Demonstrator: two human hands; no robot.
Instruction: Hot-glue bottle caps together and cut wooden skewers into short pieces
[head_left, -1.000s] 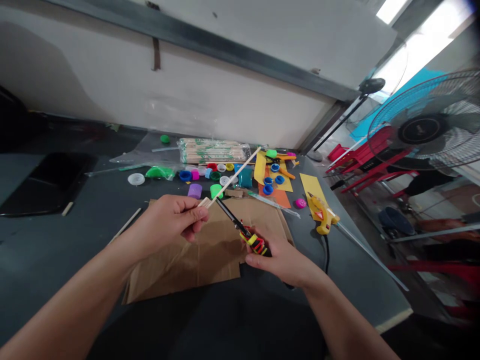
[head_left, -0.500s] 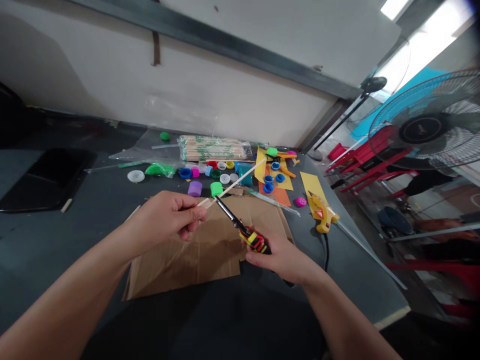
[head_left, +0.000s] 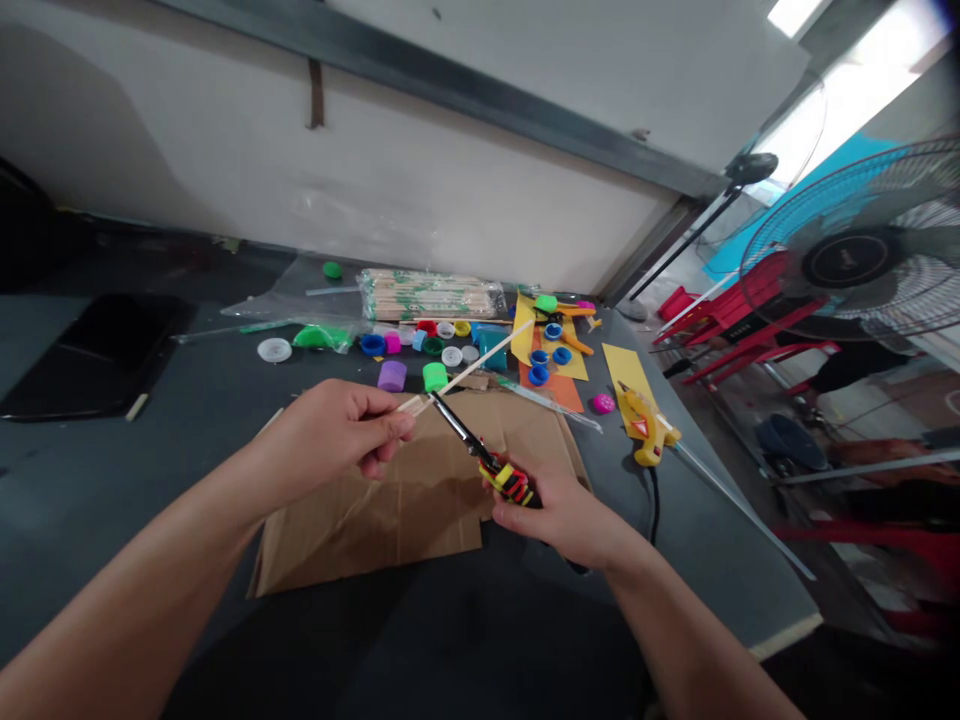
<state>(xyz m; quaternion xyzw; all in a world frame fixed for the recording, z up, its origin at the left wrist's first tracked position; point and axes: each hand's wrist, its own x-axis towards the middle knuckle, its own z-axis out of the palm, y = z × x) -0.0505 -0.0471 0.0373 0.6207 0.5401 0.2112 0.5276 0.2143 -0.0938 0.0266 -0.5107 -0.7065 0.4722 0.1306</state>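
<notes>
My left hand pinches the near end of a thin wooden stick that points up and to the right over the table. My right hand grips the yellow, red and black handles of a pair of scissors. The dark blades reach up-left and meet the stick just beyond my left fingertips. Both hands hover over a sheet of brown cardboard lying flat on the dark table.
Coloured bottle caps, a pack of wooden sticks and yellow and orange paper lie further back. A yellow glue gun rests at the right. A dark tablet sits at the left. A fan stands beyond the table's right edge.
The stick's far end has tipped lower and to the right. Both hands stay almost where they were, with the blades still at the stick.
</notes>
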